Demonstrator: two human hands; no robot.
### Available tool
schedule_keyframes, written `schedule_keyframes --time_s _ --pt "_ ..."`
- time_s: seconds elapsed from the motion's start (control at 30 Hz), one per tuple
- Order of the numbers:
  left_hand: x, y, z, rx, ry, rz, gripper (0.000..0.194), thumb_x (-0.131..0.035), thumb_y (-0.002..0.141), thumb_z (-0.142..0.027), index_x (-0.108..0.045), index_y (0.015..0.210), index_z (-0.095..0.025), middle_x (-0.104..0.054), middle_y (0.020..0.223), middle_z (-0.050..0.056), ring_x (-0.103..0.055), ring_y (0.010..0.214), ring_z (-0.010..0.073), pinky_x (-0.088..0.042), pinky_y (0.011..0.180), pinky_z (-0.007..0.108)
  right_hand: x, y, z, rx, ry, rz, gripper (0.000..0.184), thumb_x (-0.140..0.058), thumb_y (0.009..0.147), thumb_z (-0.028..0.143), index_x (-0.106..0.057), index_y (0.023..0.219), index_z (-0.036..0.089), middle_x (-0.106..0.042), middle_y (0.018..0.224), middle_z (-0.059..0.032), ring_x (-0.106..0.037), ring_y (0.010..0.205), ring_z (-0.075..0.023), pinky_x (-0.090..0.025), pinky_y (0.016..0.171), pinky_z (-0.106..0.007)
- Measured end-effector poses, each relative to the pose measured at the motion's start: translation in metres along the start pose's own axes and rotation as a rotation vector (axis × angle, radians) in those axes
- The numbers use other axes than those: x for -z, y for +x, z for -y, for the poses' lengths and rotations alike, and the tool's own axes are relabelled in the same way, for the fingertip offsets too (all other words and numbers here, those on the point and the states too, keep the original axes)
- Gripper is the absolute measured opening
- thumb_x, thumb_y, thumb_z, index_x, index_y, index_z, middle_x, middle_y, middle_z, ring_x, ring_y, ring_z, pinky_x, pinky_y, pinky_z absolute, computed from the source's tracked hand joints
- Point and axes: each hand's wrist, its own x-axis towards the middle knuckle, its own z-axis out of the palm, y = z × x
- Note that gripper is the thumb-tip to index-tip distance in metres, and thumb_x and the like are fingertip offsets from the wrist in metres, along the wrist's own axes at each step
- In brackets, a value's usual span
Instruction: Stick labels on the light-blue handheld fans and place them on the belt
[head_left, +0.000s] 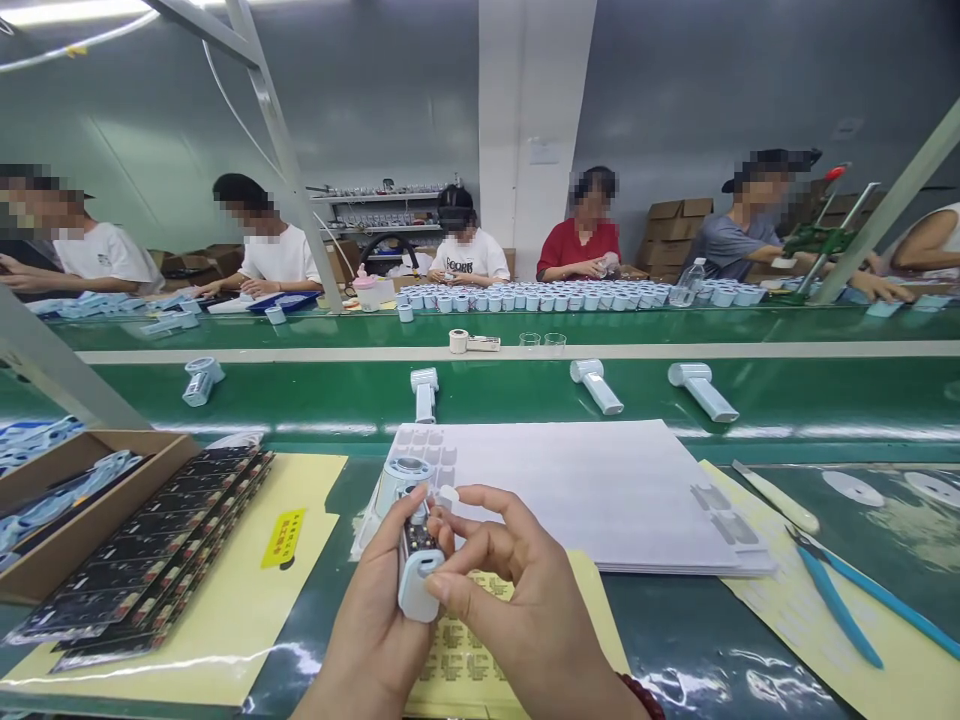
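Note:
My left hand (375, 620) grips a small white handheld fan body (411, 540) upright, its round head at the top and a dark circuit board showing in the open handle. My right hand (517, 610) presses its fingers against the handle's lower right side, with a small white piece (448, 496) pinched at the fingertips. Both hands hover over a yellow sheet (465, 660) near the front edge of the green bench. A stack of white sticker sheets (592, 490) lies just beyond the hands.
Black circuit board strips (150, 550) lie on a yellow pad at left, beside a cardboard box (82, 500). Blue-handled pliers (840, 600) and a white tool (776, 497) rest at right. Several fan bodies (596, 385) ride the green conveyor. Seated people work across it.

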Motion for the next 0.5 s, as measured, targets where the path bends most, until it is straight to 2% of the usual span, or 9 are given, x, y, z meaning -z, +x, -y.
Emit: schedule_keyframes --time_s 0.37,0.5 --pt "-0.0005 0.0015 -0.0003 0.004 -0.027 0.024 0.009 -0.052 0.094 -0.013 -0.056 0.085 -0.013 -0.056 0.064 -0.001 -0.057 0.043 0.0057 -0.051 0.045 0.013 -0.0028 0.0031 -0.0013 0.002 -0.020 0.001 0.046 -0.076 0.070 0.013 -0.060 0.112 0.026 -0.074 0.069 0.0055 -0.067 0.114 -0.0233 -0.050 0.102 -0.037" --pt "0.0003 -0.0001 0.0001 0.022 -0.073 0.045 0.008 -0.055 0.092 -0.009 -0.056 0.085 -0.014 -0.058 0.064 -0.001 -0.059 0.045 0.0057 -0.052 0.047 0.012 -0.0060 -0.0024 -0.0055 0.071 -0.109 -0.015 0.047 -0.073 0.073 0.014 -0.059 0.115 0.028 -0.075 0.073 0.0051 -0.066 0.115 -0.0231 -0.050 0.103 -0.038"
